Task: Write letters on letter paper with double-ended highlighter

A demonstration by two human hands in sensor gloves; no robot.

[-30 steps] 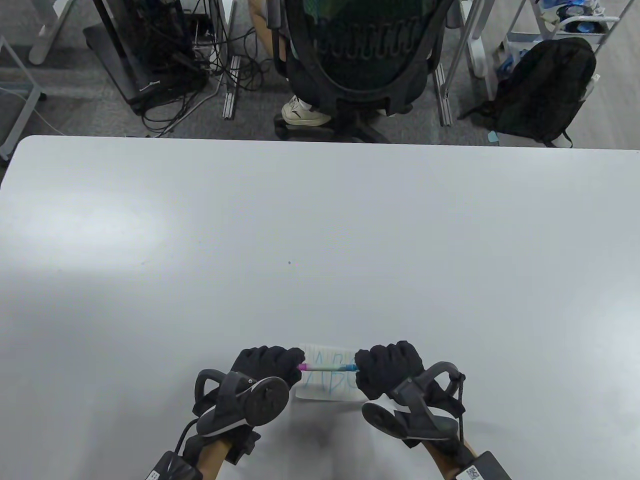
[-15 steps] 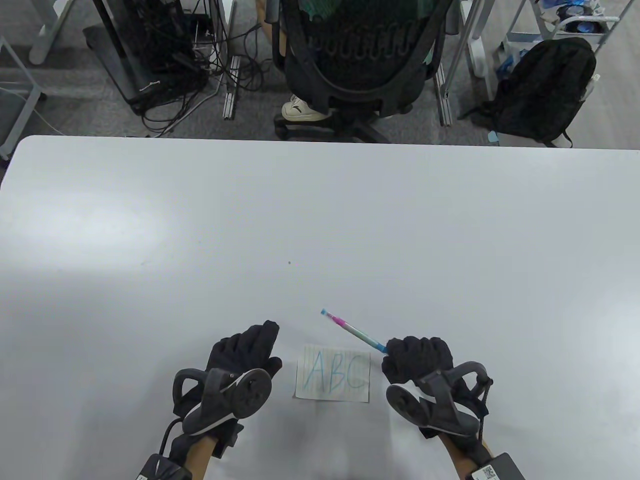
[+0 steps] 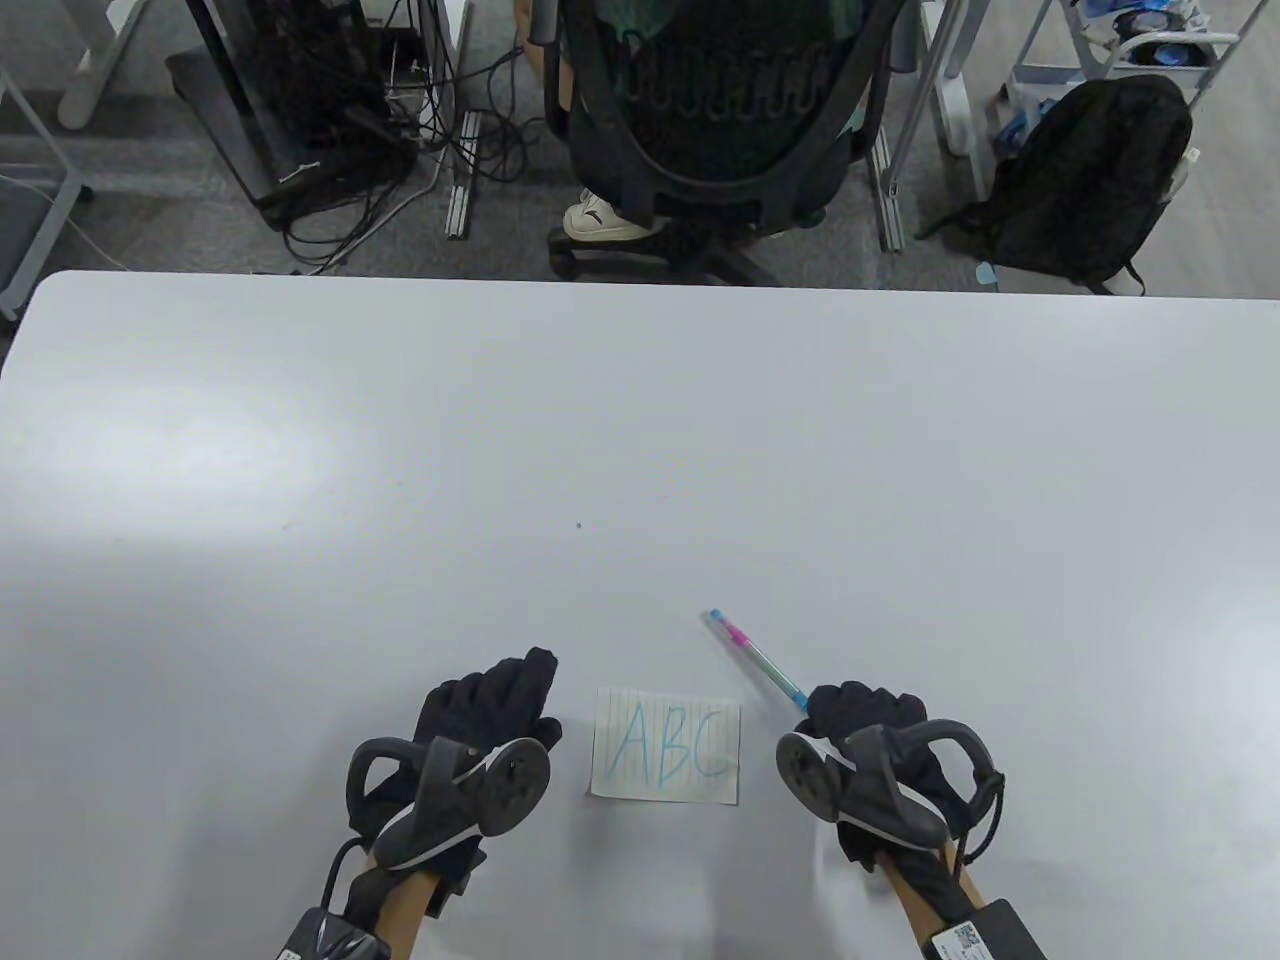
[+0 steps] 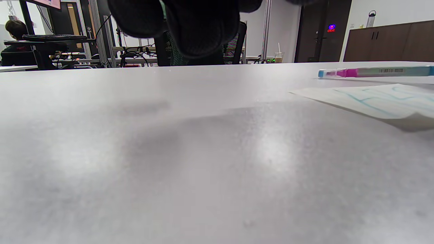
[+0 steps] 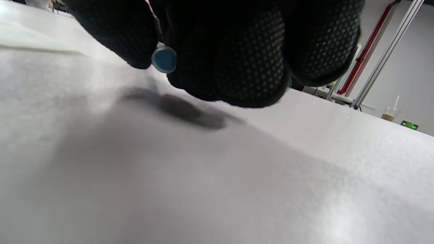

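A small lined letter paper [image 3: 667, 752] lies near the table's front edge with "ABC" written on it in blue; it also shows at the right of the left wrist view [image 4: 379, 100]. The double-ended highlighter [image 3: 755, 655], pink and blue with both caps on, points away to the left, low over or on the table just beyond the paper's right corner. My right hand [image 3: 855, 715] holds its near blue end [image 5: 164, 59] between thumb and curled fingers. My left hand [image 3: 500, 700] rests left of the paper, fingers extended and holding nothing.
The white table [image 3: 640, 450] stretches wide beyond the paper. Past its far edge stand an office chair [image 3: 715, 110] with a person's shoe beneath it, a black backpack [image 3: 1095, 180] and tangled cables [image 3: 340, 130].
A second ago both hands held the highlighter's ends above the paper. My left hand let go and moved left; my right hand carried the highlighter right and lowered it toward the table.
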